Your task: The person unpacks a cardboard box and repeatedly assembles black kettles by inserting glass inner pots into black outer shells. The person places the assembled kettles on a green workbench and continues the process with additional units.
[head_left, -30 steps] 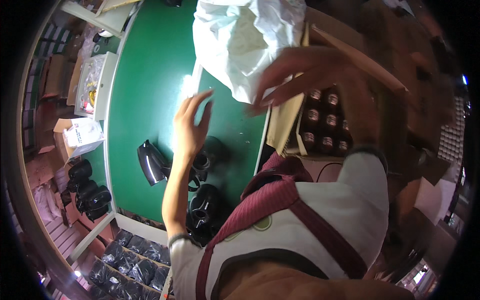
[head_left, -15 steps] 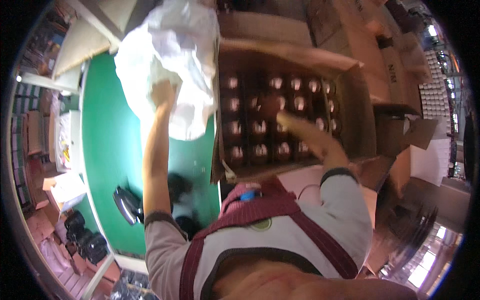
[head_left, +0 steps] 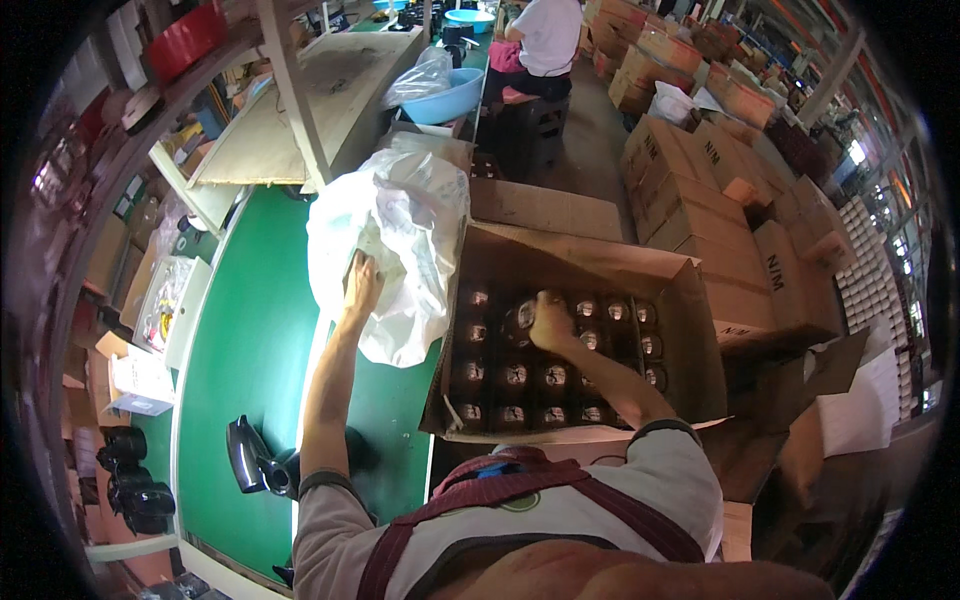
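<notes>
A crumpled white plastic bag (head_left: 420, 225) stands on the green tabletop, its mouth toward me. My left hand (head_left: 362, 287) is at the bag's opening, with curled fingers closed on the plastic; the fingertips are partly hidden. On the right, an open cardboard box (head_left: 712, 345) holds rows of dark, shiny round-topped pieces (head_left: 555, 376) set between dividers. My right hand (head_left: 551, 324) reaches into the box's far half. Its fingers are closed around one dark shiny round piece (head_left: 525, 314), whose lower part is hidden.
A black hair-dryer-like housing (head_left: 248, 455) lies on the green table (head_left: 235, 330) near my left forearm. Stacked cartons (head_left: 690, 235) stand at the right. Farther off are a blue basin (head_left: 445, 97) and a seated person (head_left: 548, 40). A wooden board (head_left: 320, 100) lies beyond the bag.
My view has tilted up, bringing the aisle and seated person into sight. My right hand has shifted toward the box's far left part and closed on a round piece. My left hand stays at the bag.
</notes>
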`<move>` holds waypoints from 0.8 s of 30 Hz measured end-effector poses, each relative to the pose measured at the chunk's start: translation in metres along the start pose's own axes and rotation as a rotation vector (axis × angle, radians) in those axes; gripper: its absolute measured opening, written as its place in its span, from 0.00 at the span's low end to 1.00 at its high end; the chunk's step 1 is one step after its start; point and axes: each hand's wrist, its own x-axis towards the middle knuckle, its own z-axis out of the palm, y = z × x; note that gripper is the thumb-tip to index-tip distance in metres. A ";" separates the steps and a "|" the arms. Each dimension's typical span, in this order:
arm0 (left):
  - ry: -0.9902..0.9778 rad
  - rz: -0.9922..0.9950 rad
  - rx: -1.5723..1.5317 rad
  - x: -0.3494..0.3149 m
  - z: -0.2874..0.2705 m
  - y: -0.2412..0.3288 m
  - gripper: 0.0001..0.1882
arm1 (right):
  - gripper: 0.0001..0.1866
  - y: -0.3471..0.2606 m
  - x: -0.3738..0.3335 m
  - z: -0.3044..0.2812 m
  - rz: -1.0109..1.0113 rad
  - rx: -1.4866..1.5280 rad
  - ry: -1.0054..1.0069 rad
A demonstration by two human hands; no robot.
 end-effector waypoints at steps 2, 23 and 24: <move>0.129 -0.011 -0.181 -0.011 -0.026 0.019 0.11 | 0.47 0.000 -0.042 -0.063 -0.023 0.320 0.104; 0.061 -0.274 -1.249 -0.267 -0.315 0.140 0.11 | 0.27 -0.205 -0.190 -0.067 -0.421 1.469 -0.621; 0.038 -0.275 -1.338 -0.282 -0.323 0.136 0.11 | 0.27 -0.214 -0.192 -0.063 -0.384 1.493 -0.700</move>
